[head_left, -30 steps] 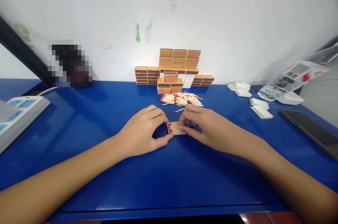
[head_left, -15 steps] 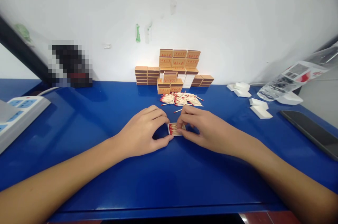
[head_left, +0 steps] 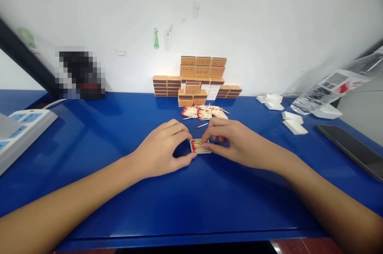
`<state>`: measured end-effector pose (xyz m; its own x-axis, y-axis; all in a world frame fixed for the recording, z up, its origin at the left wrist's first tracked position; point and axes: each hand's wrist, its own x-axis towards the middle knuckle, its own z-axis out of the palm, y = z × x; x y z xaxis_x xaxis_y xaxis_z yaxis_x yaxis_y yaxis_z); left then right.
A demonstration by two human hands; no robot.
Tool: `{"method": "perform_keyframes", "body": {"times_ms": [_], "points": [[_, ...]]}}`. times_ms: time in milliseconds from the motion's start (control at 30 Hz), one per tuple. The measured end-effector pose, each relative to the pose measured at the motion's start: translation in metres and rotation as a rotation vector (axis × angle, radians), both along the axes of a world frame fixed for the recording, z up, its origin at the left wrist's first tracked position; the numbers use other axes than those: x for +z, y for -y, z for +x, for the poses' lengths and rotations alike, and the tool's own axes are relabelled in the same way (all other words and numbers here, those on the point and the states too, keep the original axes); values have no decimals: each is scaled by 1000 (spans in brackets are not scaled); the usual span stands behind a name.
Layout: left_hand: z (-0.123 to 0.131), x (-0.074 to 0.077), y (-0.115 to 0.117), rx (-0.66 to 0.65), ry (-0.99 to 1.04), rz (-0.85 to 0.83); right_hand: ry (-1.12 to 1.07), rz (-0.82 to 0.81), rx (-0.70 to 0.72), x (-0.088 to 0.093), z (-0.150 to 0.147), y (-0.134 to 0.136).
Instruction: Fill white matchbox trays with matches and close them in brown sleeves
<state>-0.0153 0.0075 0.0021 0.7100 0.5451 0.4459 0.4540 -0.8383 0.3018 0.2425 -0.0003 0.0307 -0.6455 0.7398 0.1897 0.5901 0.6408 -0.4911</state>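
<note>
A small white matchbox tray lies on the blue table in front of me, holding several red-headed matches, heads toward the left. My left hand grips the tray's left end, thumb at the near corner and forefinger at the far corner. Over the tray's right part, thumb and forefinger of my right hand pinch at the matches, hiding some of their plain ends. Beyond the hands is a loose heap of matches, with a single match lying nearer to me.
Matchboxes are stacked against the wall behind the heap. On the right are white empty trays, a tilted plastic bottle and a black phone. A power strip sits at the left, near a pixelated dark object.
My right hand has shifted slightly right along the tray, uncovering more of the matches. My left hand and the tray stay in place.
</note>
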Motion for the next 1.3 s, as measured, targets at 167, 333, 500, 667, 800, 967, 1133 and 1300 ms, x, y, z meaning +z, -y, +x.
{"method": "perform_keyframes", "body": {"times_ms": [167, 333, 500, 667, 800, 967, 1133, 1300], "points": [[0, 1, 0, 8, -8, -13, 38, 104, -152, -5, 15, -15], [1, 2, 1, 12, -8, -18, 148, 7, -187, -17, 32, -31], [1, 2, 1, 13, -8, -26, 143, -20, -165, -16, 30, -31], [1, 1, 1, 17, -5, -16, 112, -10, -118, -7, 19, -18], [1, 0, 0, 20, -4, -11, 114, -3, -60, -7, 4, -4], [1, -1, 0, 15, -15, 3, 146, 91, -75, -13, -6, 4], [0, 1, 1, 3, -6, -6, 114, 132, -93, -12, -4, 1], [0, 1, 1, -16, -5, -32, 56, 268, -162, -25, 2, -20]]}}
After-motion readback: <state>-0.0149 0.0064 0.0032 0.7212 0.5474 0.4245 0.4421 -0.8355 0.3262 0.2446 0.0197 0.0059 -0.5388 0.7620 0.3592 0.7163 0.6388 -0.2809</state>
